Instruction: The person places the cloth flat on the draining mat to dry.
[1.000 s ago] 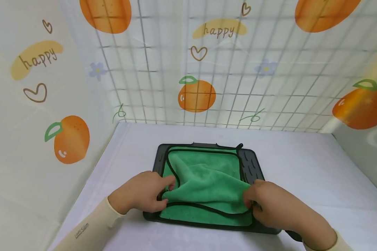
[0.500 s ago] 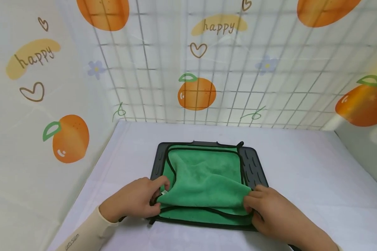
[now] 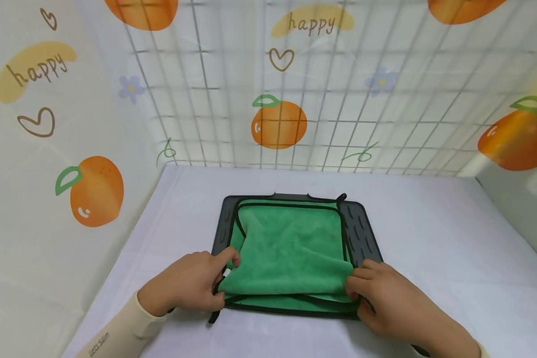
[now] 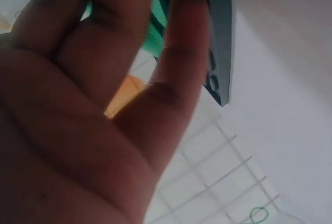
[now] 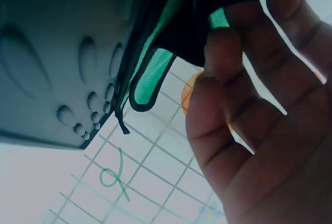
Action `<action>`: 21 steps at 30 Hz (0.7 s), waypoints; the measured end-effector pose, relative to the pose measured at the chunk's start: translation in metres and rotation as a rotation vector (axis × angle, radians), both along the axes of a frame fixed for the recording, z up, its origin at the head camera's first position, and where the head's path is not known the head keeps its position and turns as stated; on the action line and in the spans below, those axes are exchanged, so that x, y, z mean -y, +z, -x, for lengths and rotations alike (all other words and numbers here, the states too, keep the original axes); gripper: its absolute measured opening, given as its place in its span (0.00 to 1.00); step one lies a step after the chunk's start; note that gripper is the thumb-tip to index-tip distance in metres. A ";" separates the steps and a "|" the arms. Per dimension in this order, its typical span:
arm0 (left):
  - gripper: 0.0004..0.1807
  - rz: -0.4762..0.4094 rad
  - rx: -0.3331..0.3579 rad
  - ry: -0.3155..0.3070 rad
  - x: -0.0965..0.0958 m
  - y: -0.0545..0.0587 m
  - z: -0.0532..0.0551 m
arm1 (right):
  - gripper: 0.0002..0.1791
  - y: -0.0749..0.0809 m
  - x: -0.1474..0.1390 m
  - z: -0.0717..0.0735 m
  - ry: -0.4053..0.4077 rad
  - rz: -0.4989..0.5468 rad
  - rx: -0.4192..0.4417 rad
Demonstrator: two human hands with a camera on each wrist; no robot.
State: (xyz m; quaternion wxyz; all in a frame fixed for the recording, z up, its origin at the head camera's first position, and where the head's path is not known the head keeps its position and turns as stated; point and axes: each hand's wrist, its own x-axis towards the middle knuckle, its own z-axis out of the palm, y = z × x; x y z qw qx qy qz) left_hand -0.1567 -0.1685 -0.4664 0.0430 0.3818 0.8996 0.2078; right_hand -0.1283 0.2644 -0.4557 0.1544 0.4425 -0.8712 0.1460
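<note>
A green towel (image 3: 291,248) with black edging lies folded in layers on a dark grey ridged board (image 3: 358,226). At its near left corner my left hand (image 3: 183,281) pinches the cloth between thumb and fingers, beside a small white tag (image 3: 226,272). My right hand (image 3: 385,298) grips the near right corner of the towel, fingers curled over the edge. The upper layer sags in soft creases between both hands. In the left wrist view, one finger (image 4: 179,63) lies by the board's side. The right wrist view shows black-edged green cloth (image 5: 153,79) close to the fingers.
A white cloth-covered table (image 3: 434,233) surrounds the board. Behind and on both sides hang pale sheets printed with oranges (image 3: 279,124), with grid lines at the back. A black loop (image 3: 341,198) sticks out at the towel's far right corner.
Both hands have drawn the towel's near edge toward me, and the left hand has shifted left. The upper layer is smoother and covers the board's near edge. A black loop now shows near the left hand.
</note>
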 end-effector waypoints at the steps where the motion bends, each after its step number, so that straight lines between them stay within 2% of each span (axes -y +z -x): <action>1: 0.32 0.004 -0.002 0.002 0.000 0.001 -0.001 | 0.24 0.000 0.000 0.000 0.005 0.000 -0.001; 5: 0.34 0.007 -0.022 0.000 0.000 0.003 -0.004 | 0.24 0.001 0.001 -0.002 0.016 -0.010 0.000; 11: 0.35 -0.005 -0.053 -0.036 -0.001 0.006 -0.006 | 0.26 0.001 0.002 -0.003 0.015 -0.038 0.018; 16: 0.36 0.014 -0.014 -0.038 0.000 0.006 -0.006 | 0.26 0.000 0.003 -0.003 0.029 -0.040 0.005; 21: 0.37 0.055 -0.026 -0.030 -0.001 0.005 -0.006 | 0.27 -0.003 0.003 -0.004 0.029 -0.051 0.002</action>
